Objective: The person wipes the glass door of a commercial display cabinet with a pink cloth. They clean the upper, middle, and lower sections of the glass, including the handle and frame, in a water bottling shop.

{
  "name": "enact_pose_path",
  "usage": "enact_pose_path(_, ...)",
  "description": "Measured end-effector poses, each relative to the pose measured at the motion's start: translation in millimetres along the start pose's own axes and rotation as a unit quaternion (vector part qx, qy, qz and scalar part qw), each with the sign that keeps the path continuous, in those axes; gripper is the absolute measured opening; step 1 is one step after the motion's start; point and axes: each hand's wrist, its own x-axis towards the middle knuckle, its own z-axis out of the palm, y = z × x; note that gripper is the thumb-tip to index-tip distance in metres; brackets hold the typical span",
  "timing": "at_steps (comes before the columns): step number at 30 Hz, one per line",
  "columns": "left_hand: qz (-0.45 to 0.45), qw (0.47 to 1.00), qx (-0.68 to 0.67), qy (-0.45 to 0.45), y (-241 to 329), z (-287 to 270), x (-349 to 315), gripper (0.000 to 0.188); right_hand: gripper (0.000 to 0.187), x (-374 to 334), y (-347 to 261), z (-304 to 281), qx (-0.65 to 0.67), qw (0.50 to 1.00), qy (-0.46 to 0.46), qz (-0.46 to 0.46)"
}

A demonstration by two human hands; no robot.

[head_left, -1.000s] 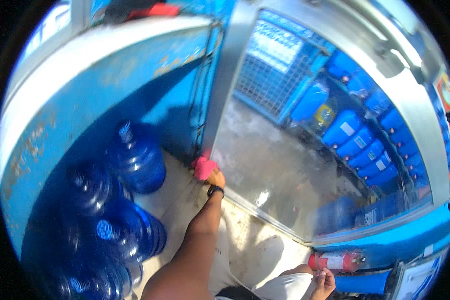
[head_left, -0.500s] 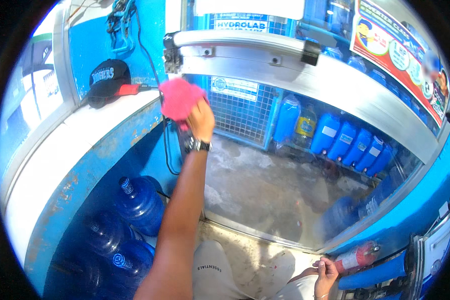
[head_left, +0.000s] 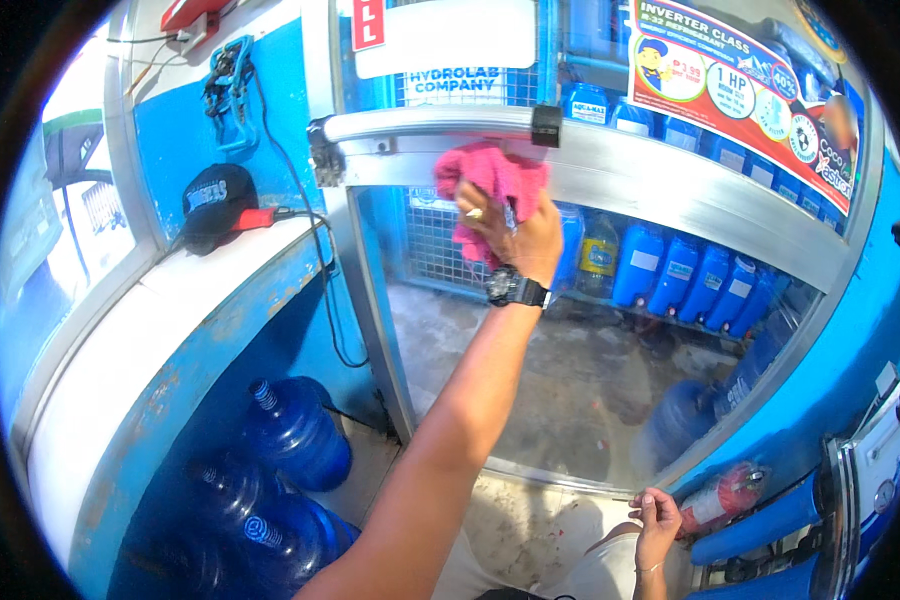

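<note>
A crumpled pink cloth (head_left: pixel 495 165) is pressed against the glass door's wide metal crossbar (head_left: pixel 630 165), just below the long rounded push bar (head_left: pixel 430 122). My left hand (head_left: pixel 522 238) is closed on that cloth, with a ring on one finger and a black watch (head_left: pixel 515 288) at the wrist. Part of the cloth hangs down over the glass beneath the crossbar. Low at the right, my right hand (head_left: pixel 656 515) rests by my knee, its fingers loosely curled together and nothing visible in them. A red fire extinguisher (head_left: pixel 725 498) lies or leans beside it.
Large blue water bottles (head_left: pixel 295 435) stand under the white ledge (head_left: pixel 170 285) at the left. A black cap (head_left: pixel 220 205) and a red-handled tool (head_left: pixel 257 218) sit on that ledge, with a cord hanging down. Behind the glass, blue jugs (head_left: pixel 638 265) line a shelf.
My left hand has moved the pink cloth right along the crossbar, away from the door's left edge. The view has shifted a little. My right hand stays near my knee.
</note>
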Motion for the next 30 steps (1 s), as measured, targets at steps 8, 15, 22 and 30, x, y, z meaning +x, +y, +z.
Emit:
enact_pose_path(8,0.258,0.950,-0.080,-0.157,39,-36,19,0.059,0.016,8,-32,37,-0.009,0.996,-0.062,-0.069)
enact_pose_path(15,0.218,0.928,-0.228,-0.196,-3,-46,-8,0.077,0.016,-21,-1,-3,0.037,0.999,0.024,0.009)
enact_pose_path(22,0.278,0.931,-0.173,-0.162,29,-48,10,0.063,0.013,-37,10,-52,-0.037,0.992,0.116,0.045)
enact_pose_path(30,0.304,0.896,-0.180,-0.268,15,-61,-24,0.069,0.017,-35,19,-35,0.044,0.998,0.043,0.007)
